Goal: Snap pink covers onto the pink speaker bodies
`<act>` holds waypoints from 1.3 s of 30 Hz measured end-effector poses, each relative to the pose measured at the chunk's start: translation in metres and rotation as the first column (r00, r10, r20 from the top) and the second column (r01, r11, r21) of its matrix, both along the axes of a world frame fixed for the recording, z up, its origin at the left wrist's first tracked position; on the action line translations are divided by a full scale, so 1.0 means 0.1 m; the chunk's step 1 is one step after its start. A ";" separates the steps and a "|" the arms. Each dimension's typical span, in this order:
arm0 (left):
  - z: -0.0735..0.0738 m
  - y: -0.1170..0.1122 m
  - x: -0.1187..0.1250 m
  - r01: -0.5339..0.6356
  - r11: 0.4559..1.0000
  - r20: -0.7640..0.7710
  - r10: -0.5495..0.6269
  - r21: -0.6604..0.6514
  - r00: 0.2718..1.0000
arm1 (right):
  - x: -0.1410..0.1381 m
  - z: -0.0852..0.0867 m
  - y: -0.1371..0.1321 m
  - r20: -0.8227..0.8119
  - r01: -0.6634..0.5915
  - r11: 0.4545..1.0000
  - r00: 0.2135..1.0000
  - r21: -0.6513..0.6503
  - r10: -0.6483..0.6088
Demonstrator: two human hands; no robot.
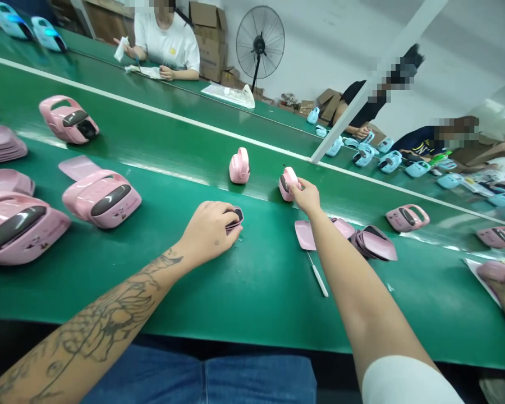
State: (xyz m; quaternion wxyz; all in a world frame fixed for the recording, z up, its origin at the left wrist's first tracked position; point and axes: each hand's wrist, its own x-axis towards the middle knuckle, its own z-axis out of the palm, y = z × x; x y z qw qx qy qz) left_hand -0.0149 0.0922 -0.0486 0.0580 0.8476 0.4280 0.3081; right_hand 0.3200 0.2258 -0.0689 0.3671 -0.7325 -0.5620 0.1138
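At frame centre the left hand (210, 230) rests on the green worktop (256, 297), its grip closed over a small stack of pink-and-dark panels (235, 217). Just right of centre the right hand (306, 195) has its grip closed on a pink casing (287, 180) standing on the worktop. 1 white-handled pick (318, 276) lies below it, near a heap of pink covers (366, 240).

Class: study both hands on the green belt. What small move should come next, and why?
Probably the right hand should firm its hold on the pink case it touches and draw it nearer. The left hand grips a small pink part, and the case stands farther up the belt, apart from it.
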 end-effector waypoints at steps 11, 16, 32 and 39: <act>0.05 -0.03 0.02 -0.010 0.999 -0.020 0.009 -0.043 1.000 | 0.03 0.09 0.10 -0.054 0.176 0.983 0.982 -0.052 -0.179; 0.07 -0.05 0.02 -0.022 0.999 0.018 0.021 0.036 1.000 | -0.24 0.21 -0.17 -0.129 0.312 0.944 0.946 0.107 -0.298; 0.14 -0.61 0.23 0.294 0.767 0.091 -0.414 0.570 0.905 | -1.61 0.25 -2.59 -0.968 -0.252 0.935 -0.069 0.249 0.240; 0.07 -1.10 0.70 0.555 0.822 0.084 -0.566 0.128 0.820 | -1.42 0.00 -2.94 -0.932 -0.229 0.963 -0.359 0.144 0.055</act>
